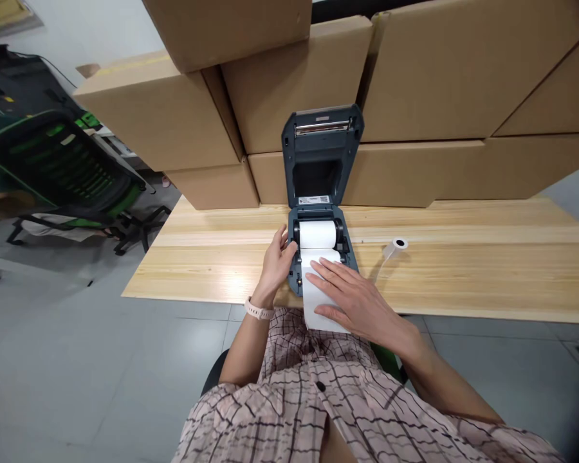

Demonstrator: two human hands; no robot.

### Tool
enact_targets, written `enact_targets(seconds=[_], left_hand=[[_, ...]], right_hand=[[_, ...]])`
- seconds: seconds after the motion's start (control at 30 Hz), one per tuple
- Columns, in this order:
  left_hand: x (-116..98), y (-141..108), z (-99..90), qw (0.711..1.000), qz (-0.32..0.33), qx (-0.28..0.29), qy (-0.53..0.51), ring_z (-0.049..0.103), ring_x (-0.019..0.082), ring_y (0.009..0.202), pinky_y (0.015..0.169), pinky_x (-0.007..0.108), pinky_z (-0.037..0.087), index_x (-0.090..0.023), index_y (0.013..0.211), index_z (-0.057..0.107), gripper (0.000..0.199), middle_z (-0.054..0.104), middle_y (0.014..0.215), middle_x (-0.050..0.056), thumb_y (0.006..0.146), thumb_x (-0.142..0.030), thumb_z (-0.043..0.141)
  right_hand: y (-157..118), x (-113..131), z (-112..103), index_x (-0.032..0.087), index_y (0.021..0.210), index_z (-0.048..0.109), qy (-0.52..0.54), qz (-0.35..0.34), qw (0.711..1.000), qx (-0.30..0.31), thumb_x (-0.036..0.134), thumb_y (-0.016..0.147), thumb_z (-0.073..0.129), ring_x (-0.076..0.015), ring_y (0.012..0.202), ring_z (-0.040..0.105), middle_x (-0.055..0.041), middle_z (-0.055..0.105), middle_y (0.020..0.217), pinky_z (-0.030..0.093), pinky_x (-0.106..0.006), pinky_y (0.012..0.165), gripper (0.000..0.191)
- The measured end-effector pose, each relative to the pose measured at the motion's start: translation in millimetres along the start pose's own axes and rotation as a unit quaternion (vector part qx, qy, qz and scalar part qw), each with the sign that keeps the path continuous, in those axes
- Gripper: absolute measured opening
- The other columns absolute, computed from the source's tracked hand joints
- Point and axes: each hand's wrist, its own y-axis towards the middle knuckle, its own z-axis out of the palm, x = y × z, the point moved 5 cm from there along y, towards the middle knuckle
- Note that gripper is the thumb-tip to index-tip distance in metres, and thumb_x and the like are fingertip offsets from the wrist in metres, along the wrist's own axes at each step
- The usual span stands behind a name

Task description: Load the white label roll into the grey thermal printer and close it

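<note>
A dark grey label printer (353, 258) stands at the table's front edge, its lid (289, 154) swung up and back. Inside sits a white label roll (317, 234) between two black holders. From the roll a strip of label paper (313, 302) runs forward over the printer's front and hangs past the table edge. My left hand (276, 260) rests against the printer's left side, thumb on its rim and fingers apart. Flat on the strip lies my right hand (342, 292), fingers stretched out.
To the right on the wooden table (482, 270) is a small paper roll (399, 244) with a loose tail. Stacked cardboard boxes (424, 77) line the back of the table. A black mesh office chair (62, 167) stands on the floor at left.
</note>
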Motion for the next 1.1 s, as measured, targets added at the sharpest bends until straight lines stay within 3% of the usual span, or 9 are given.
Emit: enact_targets(seconds=[0.1, 0.2, 0.3, 0.37, 0.43, 0.53, 0.6, 0.87, 1.1], left_hand=[[0, -32, 7.6, 1.000, -0.025, -0.003, 0.009, 0.032, 0.032, 0.164, 0.132, 0.046, 0.036, -0.028, 0.172, 0.014, 0.091, 0.025, 0.180, 0.012, 0.100, -0.048, 0.065], [-1, -68, 13.1, 0.998, -0.056, 0.020, 0.013, 0.025, 0.036, 0.167, 0.133, 0.049, 0.036, -0.035, 0.173, 0.003, 0.112, 0.012, 0.183, 0.009, 0.092, -0.052, 0.077], [-2, -92, 12.0, 0.996, -0.086, 0.032, -0.001, 0.034, 0.037, 0.163, 0.128, 0.050, 0.043, -0.038, 0.172, -0.005, 0.113, 0.015, 0.183, 0.008, 0.094, -0.052, 0.075], [-2, -97, 9.5, 0.995, -0.096, 0.034, 0.001, 0.037, 0.036, 0.161, 0.126, 0.048, 0.045, -0.038, 0.173, -0.004, 0.111, 0.018, 0.182, 0.007, 0.095, -0.052, 0.074], [-1, -98, 7.3, 0.994, -0.102, 0.035, -0.002, 0.039, 0.036, 0.159, 0.126, 0.048, 0.045, -0.037, 0.173, -0.002, 0.111, 0.018, 0.182, 0.008, 0.094, -0.050, 0.074], [4, -95, 5.4, 0.994, -0.097, 0.040, -0.026, 0.040, 0.036, 0.159, 0.127, 0.051, 0.043, -0.037, 0.173, -0.001, 0.113, 0.018, 0.182, 0.009, 0.092, -0.046, 0.077], [6, -93, 5.1, 0.995, -0.085, 0.047, -0.035, 0.039, 0.036, 0.160, 0.128, 0.052, 0.041, -0.038, 0.173, -0.003, 0.113, 0.019, 0.182, 0.009, 0.092, -0.044, 0.077], [12, -101, 1.4, 0.996, -0.072, 0.055, -0.017, 0.036, 0.036, 0.161, 0.129, 0.051, 0.041, -0.044, 0.172, -0.002, 0.116, 0.016, 0.183, 0.006, 0.090, -0.050, 0.080], [-3, -86, -10.5, 0.997, 0.023, -0.029, -0.066, 0.015, 0.033, 0.170, 0.137, 0.050, 0.022, -0.039, 0.172, 0.015, 0.102, 0.020, 0.182, 0.008, 0.091, -0.068, 0.070]], right_hand=[[-4, -6, -15, 0.039, 0.162, 0.048, 0.079, -0.006, 0.997, -0.004, 0.051, 0.104, 0.060, -0.0311, 0.155, 0.048, -0.0043, 0.053, 0.165, 0.046, -0.062, 0.125, 0.060], [12, -34, -67, 0.052, 0.150, 0.058, 0.165, 0.006, 0.978, -0.128, 0.050, 0.103, 0.063, -0.0273, 0.144, 0.062, 0.0049, 0.066, 0.153, 0.051, -0.056, 0.123, 0.048], [53, -88, -135, 0.041, 0.142, 0.067, 0.153, 0.084, 0.919, -0.355, 0.051, 0.106, 0.057, -0.0265, 0.146, 0.058, 0.0037, 0.068, 0.149, 0.041, -0.052, 0.128, 0.038], [97, -126, -165, 0.032, 0.146, 0.063, 0.215, 0.113, 0.870, -0.428, 0.047, 0.112, 0.044, -0.0198, 0.149, 0.053, 0.0065, 0.066, 0.149, 0.038, -0.041, 0.127, 0.042], [149, -155, -171, 0.024, 0.161, 0.041, 0.350, 0.167, 0.854, -0.348, 0.045, 0.117, 0.026, -0.0148, 0.148, 0.052, 0.0028, 0.056, 0.162, 0.039, -0.035, 0.125, 0.051], [192, -159, -168, 0.012, 0.154, 0.043, 0.465, 0.180, 0.838, -0.222, 0.051, 0.116, 0.003, -0.0113, 0.131, 0.062, -0.0051, 0.064, 0.152, 0.046, -0.031, 0.120, 0.068], [187, -143, -166, 0.015, 0.140, 0.056, 0.449, 0.147, 0.855, -0.214, 0.059, 0.114, 0.007, -0.0128, 0.124, 0.064, -0.0030, 0.072, 0.138, 0.049, -0.030, 0.118, 0.071], [49, -43, -96, 0.027, 0.141, 0.063, 0.218, 0.025, 0.944, -0.248, 0.069, 0.110, 0.026, -0.0241, 0.151, 0.051, -0.0029, 0.063, 0.155, 0.036, -0.051, 0.129, 0.064], [1, -28, -21, 0.034, 0.149, 0.062, 0.170, 0.084, 0.953, -0.238, 0.043, 0.112, 0.034, -0.0269, 0.165, 0.031, 0.0013, 0.039, 0.175, 0.023, -0.060, 0.136, 0.047]])
